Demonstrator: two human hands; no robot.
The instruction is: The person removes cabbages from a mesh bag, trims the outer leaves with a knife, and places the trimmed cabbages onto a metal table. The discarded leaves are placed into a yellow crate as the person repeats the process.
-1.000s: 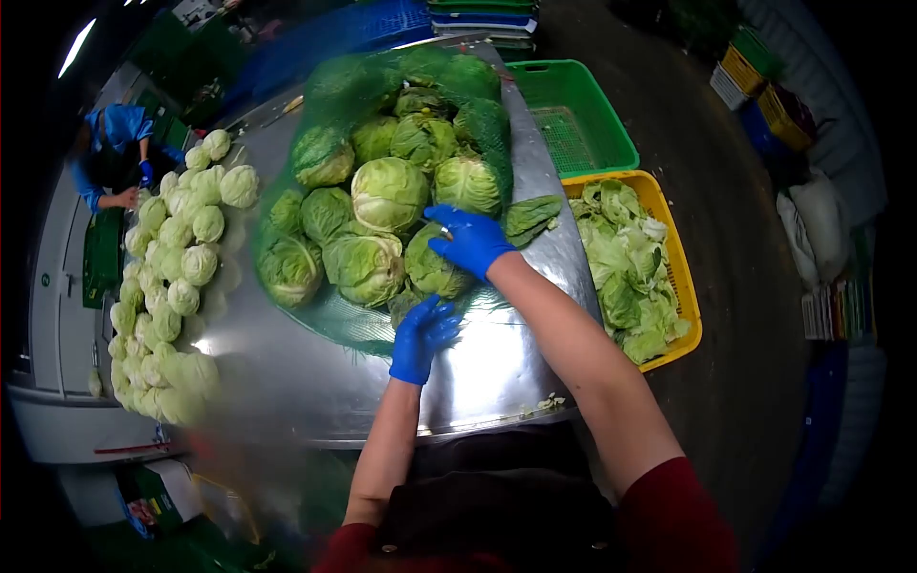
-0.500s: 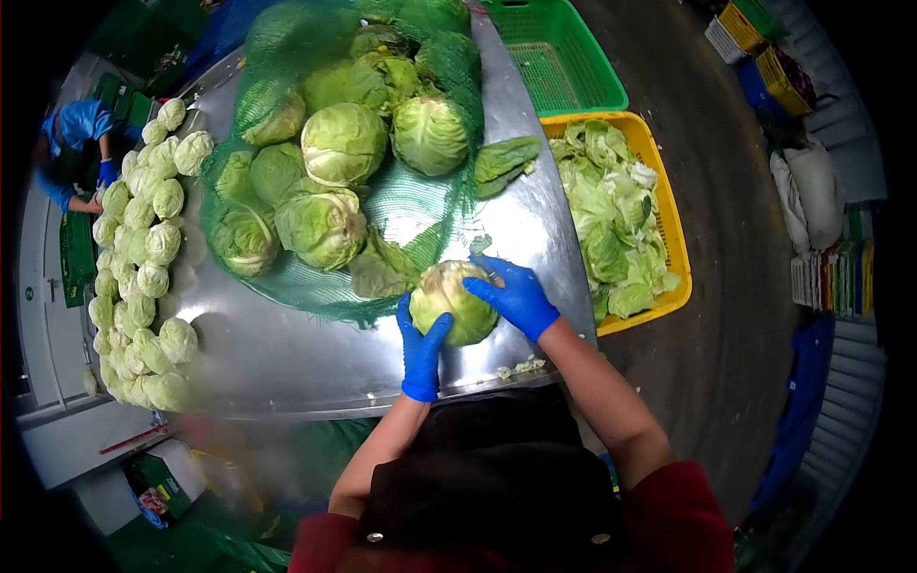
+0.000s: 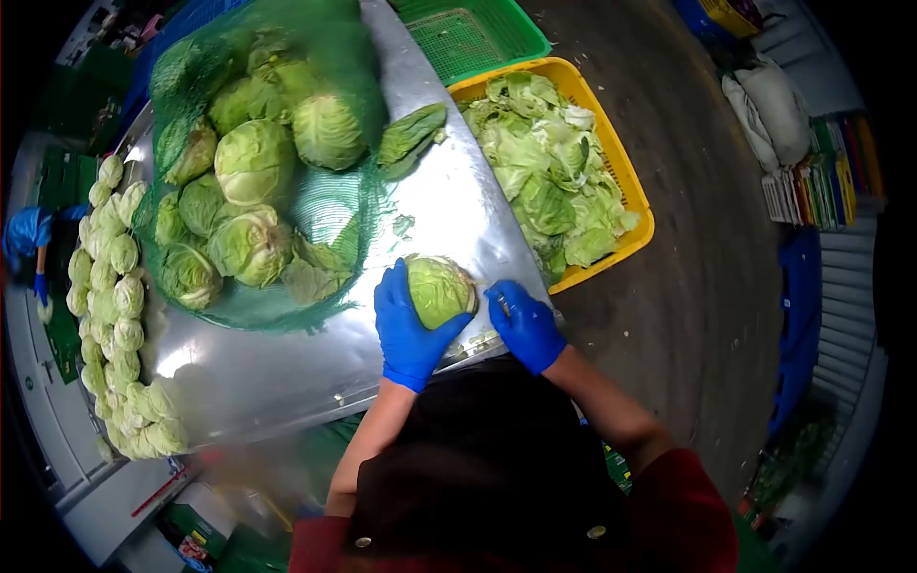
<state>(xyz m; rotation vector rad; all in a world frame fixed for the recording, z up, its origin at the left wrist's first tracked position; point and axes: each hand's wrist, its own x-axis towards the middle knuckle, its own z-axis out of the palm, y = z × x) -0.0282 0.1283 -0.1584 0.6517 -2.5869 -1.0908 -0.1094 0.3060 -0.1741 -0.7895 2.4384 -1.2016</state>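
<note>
A pale green cabbage [image 3: 437,291] lies on its side near the front edge of the metal table [image 3: 277,368]. Wrapped round its left side is my left hand [image 3: 411,329], in a blue glove. My right hand [image 3: 523,323], gloved too, is just right of the cabbage's stem end, fingers curled; whatever they hold is too small to make out. Beyond, several cabbages [image 3: 255,162] sit in and on a green net bag [image 3: 330,205]. A loose dark leaf [image 3: 411,137] lies beside the net.
Trimmed leaves fill a yellow crate [image 3: 642,212] at the table's right side, with a green crate [image 3: 468,43] behind it. Rows of pale cabbages [image 3: 124,296] line the table's left end. Past them, a person in blue [image 3: 29,232] stands.
The view has turned and shifted right. The cabbage has been rolled so its stem end faces right, and my right hand has come off its top to its right side.
</note>
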